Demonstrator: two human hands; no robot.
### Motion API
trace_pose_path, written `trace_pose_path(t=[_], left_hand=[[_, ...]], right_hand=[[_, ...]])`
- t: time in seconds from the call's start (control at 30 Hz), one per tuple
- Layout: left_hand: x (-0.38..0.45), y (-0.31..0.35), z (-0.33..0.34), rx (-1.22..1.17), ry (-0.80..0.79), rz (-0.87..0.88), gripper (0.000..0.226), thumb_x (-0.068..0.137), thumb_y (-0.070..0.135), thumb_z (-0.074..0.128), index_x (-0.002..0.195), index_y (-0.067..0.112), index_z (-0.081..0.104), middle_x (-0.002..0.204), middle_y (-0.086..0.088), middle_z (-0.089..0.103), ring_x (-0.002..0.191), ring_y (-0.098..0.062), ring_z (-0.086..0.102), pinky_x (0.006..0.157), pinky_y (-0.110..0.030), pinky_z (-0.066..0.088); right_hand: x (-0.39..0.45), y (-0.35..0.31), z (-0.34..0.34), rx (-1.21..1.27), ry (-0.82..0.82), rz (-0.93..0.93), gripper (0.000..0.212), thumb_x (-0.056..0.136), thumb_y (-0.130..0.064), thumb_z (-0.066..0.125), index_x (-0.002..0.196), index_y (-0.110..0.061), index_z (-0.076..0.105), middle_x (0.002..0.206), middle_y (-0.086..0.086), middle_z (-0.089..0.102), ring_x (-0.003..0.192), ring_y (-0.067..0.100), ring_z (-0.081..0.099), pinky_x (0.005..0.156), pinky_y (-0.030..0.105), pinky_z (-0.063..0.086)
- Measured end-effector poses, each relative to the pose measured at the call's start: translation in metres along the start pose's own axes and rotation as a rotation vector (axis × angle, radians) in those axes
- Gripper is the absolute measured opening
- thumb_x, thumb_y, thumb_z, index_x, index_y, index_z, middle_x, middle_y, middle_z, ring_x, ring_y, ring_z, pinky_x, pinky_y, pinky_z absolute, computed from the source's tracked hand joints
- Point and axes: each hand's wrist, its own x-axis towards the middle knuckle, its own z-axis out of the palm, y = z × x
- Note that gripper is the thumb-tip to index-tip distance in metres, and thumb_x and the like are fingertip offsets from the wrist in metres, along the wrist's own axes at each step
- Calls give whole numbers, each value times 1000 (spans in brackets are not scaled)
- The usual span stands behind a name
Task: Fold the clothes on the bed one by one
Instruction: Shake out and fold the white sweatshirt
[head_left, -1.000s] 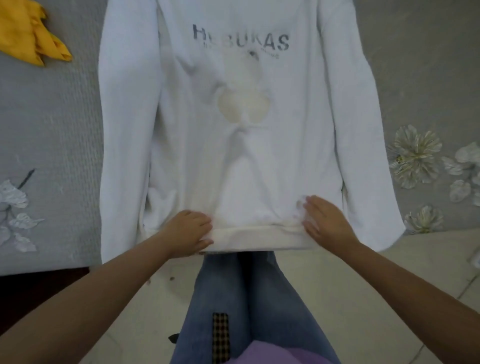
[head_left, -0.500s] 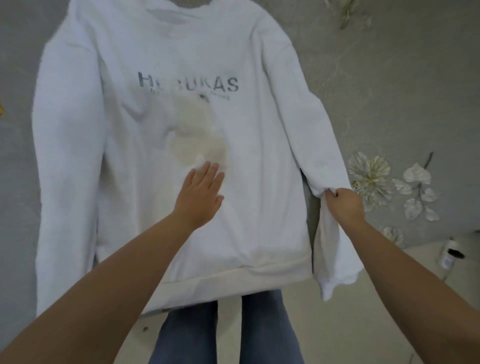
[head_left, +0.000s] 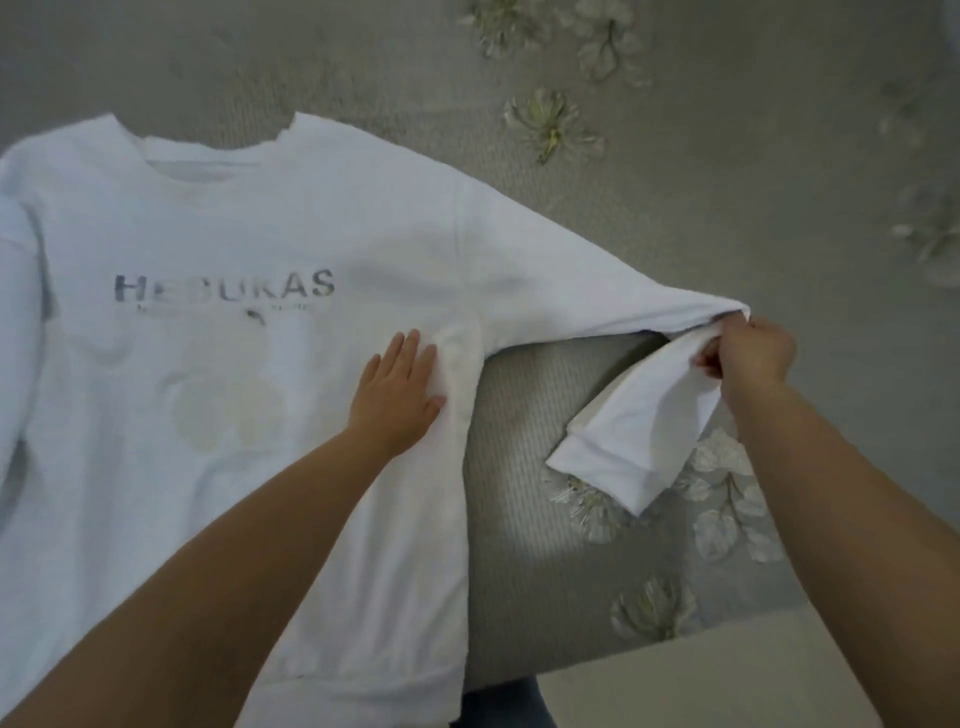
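Grey bedding with pale embroidered flowers (head_left: 551, 122) covers the bed (head_left: 727, 218), and my white sweatshirt (head_left: 218, 249) lies face up on it, filling the frame from nine o'clock through to the centre, collar toward twelve and hem toward six. Its dark printed lettering (head_left: 224, 287) sits across the chest, with a faint yellowish mark below it.

My left hand (head_left: 397, 392) lies flat with the fingers straight and together, pressing the body of the sweatshirt just beside the armpit seam. My right hand (head_left: 748, 358), out at three o'clock, pinches the sleeve (head_left: 597, 296) near its midpoint with curled fingers, lifted off the bed; the cuff (head_left: 597, 470) hangs down from that grip toward five o'clock, clear of the body panel.

I judge the step in hand to be folding this sleeve in across the chest. To do it well, I should keep the left palm firm where it is, so the side seam acts as the hinge and the body does not drag or bunch. The right hand should carry the sleeve toward nine o'clock, low over the fabric, laying it straight across just under the lettering. The dangling cuff is the risk: it could tuck under itself, so I would let it trail and land last, then smooth it flat. The other sleeve, at the nine o'clock edge, looks not yet folded.
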Motion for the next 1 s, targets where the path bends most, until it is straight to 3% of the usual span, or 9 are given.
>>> trace_pose_path(t=[0.1, 0.17, 0.23, 0.37, 0.5, 0.6, 0.77, 0.9, 1.0], left_hand=[[17, 14, 7, 86, -97, -15, 70, 94, 46, 37, 148, 17, 2, 156, -8, -10, 143, -23, -7, 115, -40, 6], [20, 18, 14, 159, -162, -6, 72, 94, 48, 35, 148, 18, -2, 155, -7, -14, 143, -25, -10, 115, -41, 5], [22, 17, 13, 171, -162, -3, 73, 93, 47, 38, 148, 19, -2, 155, -7, -14, 143, -25, -9, 115, -40, 7], [25, 3, 2, 115, -200, 75, 67, 95, 39, 41, 148, 19, 5, 156, -6, -10, 144, -21, -5, 116, -36, 9], [6, -24, -12, -34, -3, 33, 55, 96, 30, 42, 145, 13, 23, 155, -6, 15, 141, -19, 18, 112, -31, 16], [-34, -72, -25, -166, 167, -132, 47, 93, 20, 49, 137, 5, 40, 147, -12, 34, 135, -27, 33, 109, -36, 24], [-128, -184, -36, -291, 203, -396, 42, 89, 6, 55, 128, -9, 46, 139, -26, 40, 131, -37, 37, 110, -41, 22], [-180, -253, -31, -343, 127, -503, 40, 91, 5, 50, 129, -9, 45, 137, -26, 42, 129, -37, 38, 109, -39, 22], [-188, -276, -24, -380, 114, -490, 43, 93, 7, 48, 133, -7, 41, 139, -24, 40, 131, -35, 36, 109, -36, 22]], right_hand=[[33, -12, -9, -121, -28, -76, 39, 96, -20, 39, 60, -7, 48, 55, 12, 51, 29, 5, 52, 52, 32, 52], [37, 0, -8, -322, -68, -140, 32, 95, -17, 39, 71, -2, 55, 78, 21, 59, 71, 23, 68, 75, 42, 49], [33, 16, -4, -343, -94, -138, 29, 94, -16, 40, 97, 6, 58, 102, 28, 59, 97, 38, 59, 82, 42, 45], [12, 26, 1, -30, -73, -76, 20, 93, -16, 42, 103, -1, 52, 95, 13, 50, 97, 31, 52, 86, 44, 45], [-37, -13, 7, 88, 75, -349, 29, 97, -13, 35, 121, 0, 47, 91, -4, 54, 93, 20, 50, 75, 17, 36], [-104, -54, 42, 77, -7, -696, 40, 95, -8, 38, 133, 5, 39, 132, 14, 50, 118, 21, 47, 83, 9, 32], [-259, -66, 136, -392, -231, -1496, 20, 73, -9, 52, 82, -2, 69, 119, 19, 62, 107, 39, 60, 83, 65, 41], [-311, -13, 172, -843, -513, -1470, 32, 45, 2, 80, 74, -8, 70, 117, 19, 63, 107, 39, 60, 78, 69, 42], [-299, 23, 175, -1096, -670, -1269, 33, 78, -7, 61, 111, -6, 61, 146, 18, 33, 137, 36, 26, 108, 59, 18]])
